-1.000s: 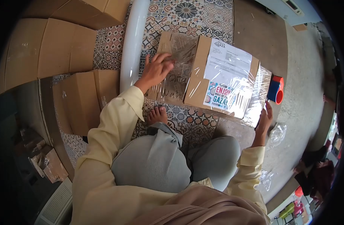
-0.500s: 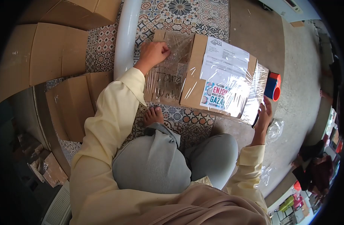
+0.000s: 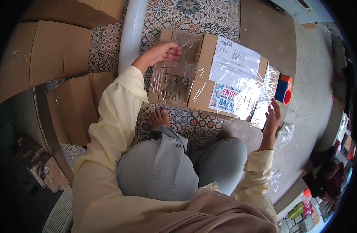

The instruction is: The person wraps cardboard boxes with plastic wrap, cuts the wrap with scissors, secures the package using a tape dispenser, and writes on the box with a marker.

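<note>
A cardboard box [image 3: 202, 72] wrapped in clear plastic film lies on the floor before my knees. On its top are a printed white sheet [image 3: 234, 58] and a colourful label [image 3: 223, 97]; handwriting marks its left part. My left hand [image 3: 164, 53] rests at the far left part of the box, fingers stretched out over the film, holding nothing visible. At the box's right end is my right hand [image 3: 272, 118], fingers apart and raised beside the wrapped edge. Just beyond that end stands a red and blue tape dispenser [image 3: 283, 90].
A long white cylinder [image 3: 130, 37] lies left of the box. Several cardboard boxes [image 3: 50, 56] stand farther left. Crumpled clear plastic [image 3: 284, 136] lies on the concrete at right. Another person [image 3: 328, 176] is at the far right. Patterned tiles [image 3: 186, 23] cover part of the floor.
My left hand has gone from a closed fist to stretched fingers. My right hand's fingers have straightened upward at the box's right end. The box has barely shifted in view.
</note>
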### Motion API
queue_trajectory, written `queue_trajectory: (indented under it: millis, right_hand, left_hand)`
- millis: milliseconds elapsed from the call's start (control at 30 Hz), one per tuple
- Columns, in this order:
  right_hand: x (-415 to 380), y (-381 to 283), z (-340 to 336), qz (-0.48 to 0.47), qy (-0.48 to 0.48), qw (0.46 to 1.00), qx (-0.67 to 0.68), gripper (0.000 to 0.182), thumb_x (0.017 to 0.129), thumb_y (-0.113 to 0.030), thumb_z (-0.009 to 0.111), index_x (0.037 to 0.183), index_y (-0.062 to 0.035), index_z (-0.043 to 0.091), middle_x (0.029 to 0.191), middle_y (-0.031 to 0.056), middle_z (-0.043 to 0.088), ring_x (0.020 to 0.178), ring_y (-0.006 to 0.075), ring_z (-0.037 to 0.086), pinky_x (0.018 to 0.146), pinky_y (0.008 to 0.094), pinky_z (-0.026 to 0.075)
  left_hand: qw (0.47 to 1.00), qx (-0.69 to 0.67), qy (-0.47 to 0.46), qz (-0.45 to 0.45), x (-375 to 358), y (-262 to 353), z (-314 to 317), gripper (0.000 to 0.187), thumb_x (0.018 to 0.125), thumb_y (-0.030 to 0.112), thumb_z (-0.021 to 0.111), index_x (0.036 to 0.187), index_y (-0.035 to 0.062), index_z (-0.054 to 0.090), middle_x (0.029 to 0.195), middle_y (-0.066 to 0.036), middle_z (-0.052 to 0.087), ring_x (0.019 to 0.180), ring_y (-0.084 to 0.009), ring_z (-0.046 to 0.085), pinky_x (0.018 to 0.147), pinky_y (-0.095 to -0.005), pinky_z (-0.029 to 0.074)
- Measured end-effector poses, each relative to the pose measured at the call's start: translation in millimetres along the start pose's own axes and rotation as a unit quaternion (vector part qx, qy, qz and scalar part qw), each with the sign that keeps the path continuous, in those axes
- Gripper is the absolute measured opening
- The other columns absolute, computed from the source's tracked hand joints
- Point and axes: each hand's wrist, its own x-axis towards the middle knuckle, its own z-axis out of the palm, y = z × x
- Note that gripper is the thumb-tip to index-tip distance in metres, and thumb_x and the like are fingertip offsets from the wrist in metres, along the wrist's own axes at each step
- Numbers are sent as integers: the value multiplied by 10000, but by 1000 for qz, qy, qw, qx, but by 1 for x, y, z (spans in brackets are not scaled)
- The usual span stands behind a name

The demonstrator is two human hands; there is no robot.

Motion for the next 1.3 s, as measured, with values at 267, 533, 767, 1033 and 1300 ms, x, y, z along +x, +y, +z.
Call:
queue_trajectory:
  millis: [267, 533, 767, 1033, 1300]
  right_hand:
    - [-4, 0, 0, 13, -2, 1000, -8, 372, 753, -46, 443, 1122, -58, 491, 1076, 28, 498, 835, 95, 450, 719, 216, 355]
    - [-6, -1, 4, 22, -3, 1000, -3, 370, 756, -51, 444, 1123, -58, 488, 1094, 36, 494, 897, 117, 463, 732, 226, 359]
    - [-4, 5, 7, 11, -18, 1000, 1, 374, 764, -60, 448, 1137, -54, 476, 1123, 47, 489, 925, 131, 468, 750, 238, 362]
    - [-3, 6, 8, 11, -24, 1000, -15, 380, 759, -44, 443, 1138, -51, 474, 1122, 43, 490, 912, 127, 469, 744, 234, 364]
    - [-8, 2, 10, 8, -40, 999, -28, 367, 761, -43, 450, 1126, -47, 482, 1093, 31, 496, 857, 101, 461, 729, 219, 361]
  left_hand:
    - [982, -48, 152, 99, 0, -14, -6, 236, 750, 245, 628, 910, 83, 567, 811, 15, 575, 709, -77, 544, 619, -228, 463]
    - [979, -98, 130, 121, -7, -15, -29, 276, 743, 219, 637, 965, 87, 537, 895, -3, 588, 740, -72, 545, 602, -222, 462]
    - [747, 395, 367, 389, 18, -36, 0, 298, 676, 181, 673, 893, 84, 495, 835, -51, 568, 715, -173, 551, 583, -286, 436]
    - [611, 573, 407, 365, 14, -33, 7, 170, 665, 263, 654, 797, 192, 575, 996, 9, 449, 931, -242, 432, 785, -413, 283]
    - [672, 437, 392, 452, 2, -29, -6, 283, 788, 349, 486, 1006, 180, 551, 1139, -39, 424, 1059, -239, 392, 877, -459, 235]
